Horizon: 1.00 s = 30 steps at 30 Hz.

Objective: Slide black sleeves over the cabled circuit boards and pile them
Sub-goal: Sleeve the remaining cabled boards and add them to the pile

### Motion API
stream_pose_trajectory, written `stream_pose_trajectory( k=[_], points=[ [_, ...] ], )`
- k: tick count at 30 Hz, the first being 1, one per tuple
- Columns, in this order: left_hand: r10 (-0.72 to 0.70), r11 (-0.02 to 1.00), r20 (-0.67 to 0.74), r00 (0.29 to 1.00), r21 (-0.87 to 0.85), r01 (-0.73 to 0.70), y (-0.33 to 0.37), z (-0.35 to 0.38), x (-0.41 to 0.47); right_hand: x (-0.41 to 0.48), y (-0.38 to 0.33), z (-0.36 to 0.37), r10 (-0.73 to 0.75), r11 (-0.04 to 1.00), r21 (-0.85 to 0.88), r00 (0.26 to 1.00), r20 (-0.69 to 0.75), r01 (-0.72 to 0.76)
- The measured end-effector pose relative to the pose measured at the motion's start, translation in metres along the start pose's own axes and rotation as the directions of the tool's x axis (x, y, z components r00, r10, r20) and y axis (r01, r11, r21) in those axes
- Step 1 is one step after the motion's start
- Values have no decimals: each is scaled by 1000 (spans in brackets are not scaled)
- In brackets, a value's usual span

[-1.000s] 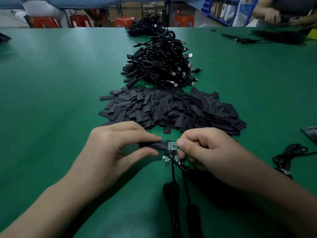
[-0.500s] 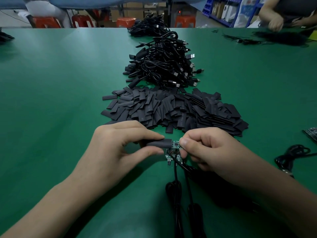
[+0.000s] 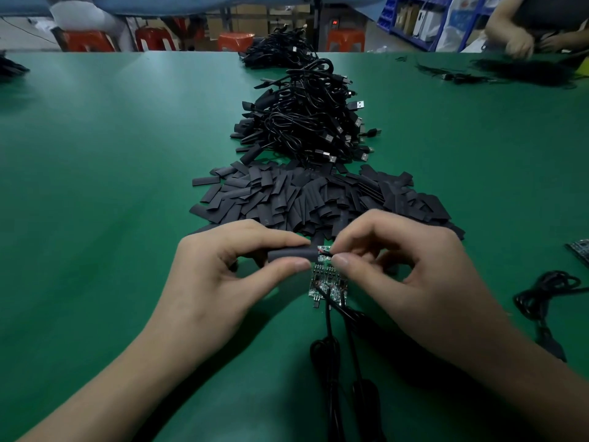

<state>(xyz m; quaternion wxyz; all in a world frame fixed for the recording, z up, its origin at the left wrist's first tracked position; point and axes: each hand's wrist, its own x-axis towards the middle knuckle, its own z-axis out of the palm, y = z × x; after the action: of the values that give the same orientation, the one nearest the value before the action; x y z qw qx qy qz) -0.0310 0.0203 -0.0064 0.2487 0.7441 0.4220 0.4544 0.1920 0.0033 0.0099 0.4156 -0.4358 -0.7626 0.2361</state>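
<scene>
My left hand (image 3: pixel 223 275) pinches a black sleeve (image 3: pixel 291 254) between thumb and forefinger, just above the green table. Only the end of a small circuit board (image 3: pixel 323 254) shows at the sleeve's right mouth, where my right hand (image 3: pixel 411 275) pinches it. Two more cabled boards (image 3: pixel 328 283) lie flat under the hands, their black cables (image 3: pixel 330 352) running toward me. Behind the hands spreads a heap of loose flat black sleeves (image 3: pixel 318 199). Farther back stands a pile of sleeved cables with USB plugs (image 3: pixel 306 122).
A coiled black cable (image 3: pixel 548 295) and a bare board (image 3: pixel 580 250) lie at the right edge. Another cable heap (image 3: pixel 277 52) sits at the far table edge. A person's hands (image 3: pixel 522 43) work over black parts at the far right. Red stools (image 3: pixel 86 39) stand behind the table.
The sleeve has slid rightward over the board, so less of the board shows now. Both hands have risen slightly off the table.
</scene>
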Motion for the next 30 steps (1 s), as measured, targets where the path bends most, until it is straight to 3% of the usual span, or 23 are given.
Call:
stream_pose_trajectory(
  k=[5, 14, 20, 26, 30],
  points=[
    [39, 999, -4, 999, -8, -39, 3, 1, -1, -1, -2, 0, -93, 992, -95, 993, -72, 86],
    [94, 995, 15, 995, 31, -95, 8, 2, -1, -1, -3, 3, -138, 984, -125, 988, -66, 129],
    [123, 991, 11, 992, 44, -123, 10, 4, -1, -3, -5, 6, -58, 998, 25, 994, -97, 60],
    [146, 986, 13, 989, 81, -146, 9, 3, -1, -3, -4, 7, 1, 997, 77, 998, -58, 3],
    [155, 986, -58, 986, 73, -151, 10, 3, 0, -2, -4, 6, 112, 965, 235, 994, 18, -113]
  ],
)
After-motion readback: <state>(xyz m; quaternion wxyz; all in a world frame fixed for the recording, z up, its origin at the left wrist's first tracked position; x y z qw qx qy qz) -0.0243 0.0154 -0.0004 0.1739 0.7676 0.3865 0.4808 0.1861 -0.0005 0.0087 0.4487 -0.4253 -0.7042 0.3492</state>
